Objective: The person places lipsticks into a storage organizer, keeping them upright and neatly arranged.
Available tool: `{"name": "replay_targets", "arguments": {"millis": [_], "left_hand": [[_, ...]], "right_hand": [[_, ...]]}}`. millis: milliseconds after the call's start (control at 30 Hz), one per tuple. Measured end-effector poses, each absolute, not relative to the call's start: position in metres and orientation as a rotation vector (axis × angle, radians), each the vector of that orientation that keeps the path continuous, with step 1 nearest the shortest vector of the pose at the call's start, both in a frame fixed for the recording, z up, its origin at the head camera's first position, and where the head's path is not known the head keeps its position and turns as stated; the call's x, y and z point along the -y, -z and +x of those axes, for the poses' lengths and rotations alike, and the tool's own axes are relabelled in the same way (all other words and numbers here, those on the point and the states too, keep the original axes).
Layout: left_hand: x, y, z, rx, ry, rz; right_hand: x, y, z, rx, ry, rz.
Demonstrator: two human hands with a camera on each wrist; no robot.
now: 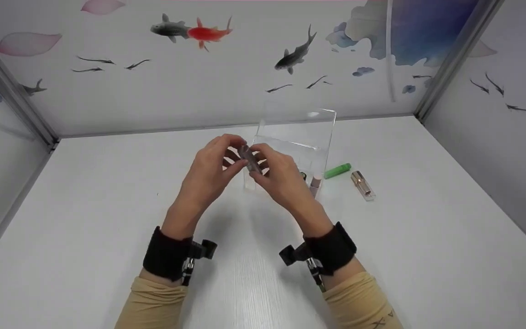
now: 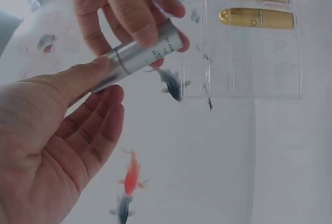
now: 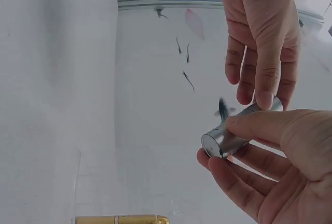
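Left hand (image 1: 206, 169) and right hand (image 1: 286, 176): near each other, both clamped on one item.
Clear organizer (image 1: 306, 145) stands just beyond; gripped silver tube (image 1: 249, 159) slants between the two hands' fingertips, raised before the organizer's left side; slimmer green tube (image 1: 337, 170) lies to the right.

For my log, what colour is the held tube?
The tube is silver, clearest in the left wrist view.
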State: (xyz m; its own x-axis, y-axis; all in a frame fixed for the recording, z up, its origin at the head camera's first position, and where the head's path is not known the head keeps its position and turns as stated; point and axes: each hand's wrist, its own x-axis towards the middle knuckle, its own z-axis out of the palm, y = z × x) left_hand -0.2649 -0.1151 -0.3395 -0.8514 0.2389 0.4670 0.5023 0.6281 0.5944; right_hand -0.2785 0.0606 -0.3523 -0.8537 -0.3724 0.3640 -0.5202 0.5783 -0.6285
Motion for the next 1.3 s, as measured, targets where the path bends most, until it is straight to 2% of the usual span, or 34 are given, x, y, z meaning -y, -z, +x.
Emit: {"name": "replay_targets", "arguments": {"millis": [400, 1300], "left_hand": [[0.085, 0.354, -0.266, 2.424, 0.975, -0.607], [0.073, 0.375, -0.271, 2.606, 0.808, -0.644]], "right_hand": [[-0.078, 0.352, -0.284, 2.563, -1.178, 0.691], [-0.081, 0.375, -0.300, 2.546, -1.053, 0.637]]}}
